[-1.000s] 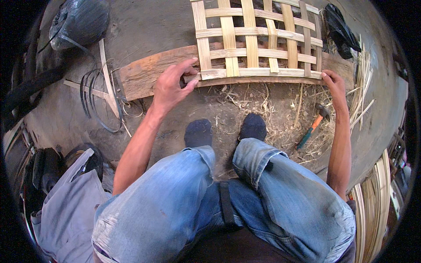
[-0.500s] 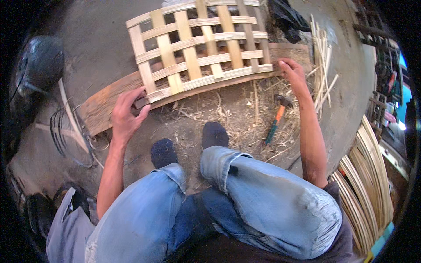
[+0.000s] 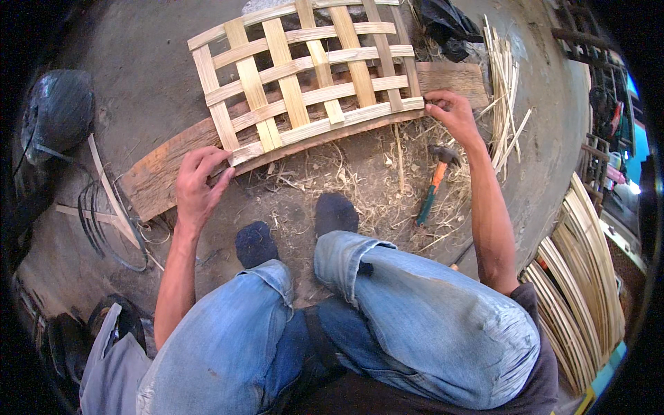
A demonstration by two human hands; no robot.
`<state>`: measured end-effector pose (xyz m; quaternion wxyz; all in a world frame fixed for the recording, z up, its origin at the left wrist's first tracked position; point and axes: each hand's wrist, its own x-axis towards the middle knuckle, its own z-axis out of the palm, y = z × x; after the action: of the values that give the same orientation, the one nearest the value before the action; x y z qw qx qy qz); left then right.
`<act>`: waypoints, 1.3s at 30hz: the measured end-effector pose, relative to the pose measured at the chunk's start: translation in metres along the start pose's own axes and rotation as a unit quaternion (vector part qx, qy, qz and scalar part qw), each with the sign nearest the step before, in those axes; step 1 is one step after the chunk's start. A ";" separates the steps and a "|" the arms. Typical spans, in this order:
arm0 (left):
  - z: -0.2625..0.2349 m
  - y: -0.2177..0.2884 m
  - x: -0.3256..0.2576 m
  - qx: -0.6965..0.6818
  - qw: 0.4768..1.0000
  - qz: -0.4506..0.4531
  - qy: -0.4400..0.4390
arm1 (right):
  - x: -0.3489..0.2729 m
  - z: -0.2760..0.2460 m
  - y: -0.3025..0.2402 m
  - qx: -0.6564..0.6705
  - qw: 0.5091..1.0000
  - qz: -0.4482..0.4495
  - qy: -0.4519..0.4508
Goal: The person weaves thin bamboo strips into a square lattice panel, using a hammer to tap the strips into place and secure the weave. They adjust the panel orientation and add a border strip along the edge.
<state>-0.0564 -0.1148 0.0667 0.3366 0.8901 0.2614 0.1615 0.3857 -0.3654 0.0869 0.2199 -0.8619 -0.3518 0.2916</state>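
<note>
A woven panel of flat pale wooden strips [image 3: 291,93] leans over a rough wooden plank [image 3: 162,164] in front of me. My left hand [image 3: 197,185] pinches the panel's near left corner between thumb and fingers. At the near right corner, my right hand [image 3: 455,119] is closed on the end of the edge strip. Square gaps show between the crossing strips. On the ground below the right hand lies a hammer [image 3: 434,187] with an orange and green handle.
Shavings [image 3: 373,181] litter the floor around my feet. Thin sticks [image 3: 503,90] lie beyond my right hand. Long bundled strips [image 3: 577,283] stand at right. A coiled dark band [image 3: 93,207] and a plastic-wrapped bundle [image 3: 57,114] lie left. Black plastic [image 3: 446,28] sits at the far side.
My right hand has moved left onto the panel's near right corner, and my left fingers have closed on the other corner. The panel has shifted slightly left in view.
</note>
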 end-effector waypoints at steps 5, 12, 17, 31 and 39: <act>0.001 0.001 0.000 0.005 1.000 -0.010 -0.006 | -0.002 0.007 0.009 -0.007 0.997 -0.073 0.029; 0.001 0.002 0.001 0.008 1.000 -0.005 -0.001 | -0.002 0.007 0.012 -0.015 0.997 -0.070 0.029; 0.001 0.003 0.001 0.006 1.000 -0.013 -0.006 | -0.001 0.005 -0.013 0.098 0.993 0.054 0.023; 0.004 -0.001 0.001 -0.004 1.000 -0.018 -0.006 | 0.007 0.008 0.000 0.093 0.993 0.069 0.003; 0.008 -0.007 0.000 0.020 1.000 0.002 0.001 | 0.005 0.007 0.001 0.082 0.995 0.045 0.015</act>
<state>-0.0550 -0.1150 0.0562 0.3179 0.8970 0.2636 0.1574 0.3845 -0.3612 0.0795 0.2824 -0.8600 -0.2843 0.3158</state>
